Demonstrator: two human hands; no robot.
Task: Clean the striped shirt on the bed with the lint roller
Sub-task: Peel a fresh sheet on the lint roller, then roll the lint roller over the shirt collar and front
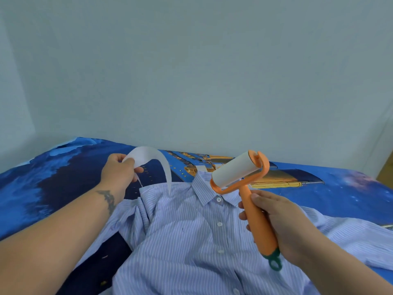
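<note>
A light blue striped shirt [191, 241] lies spread on the bed, buttoned, collar toward the wall. Above its right chest my right hand [274, 218] grips the orange handle of a lint roller [236, 171], whose white roll points up and left over the collar. My left hand [119, 169] is raised over the shirt's left shoulder and pinches a curled white sheet of roller paper [153, 158]. The sheet hangs free in an arc, apart from the roll.
The bed is covered by a dark blue sheet [53, 177] printed with a ship and sky. A plain pale wall [191, 71] rises right behind the bed. A brown edge shows at the far right [388, 167].
</note>
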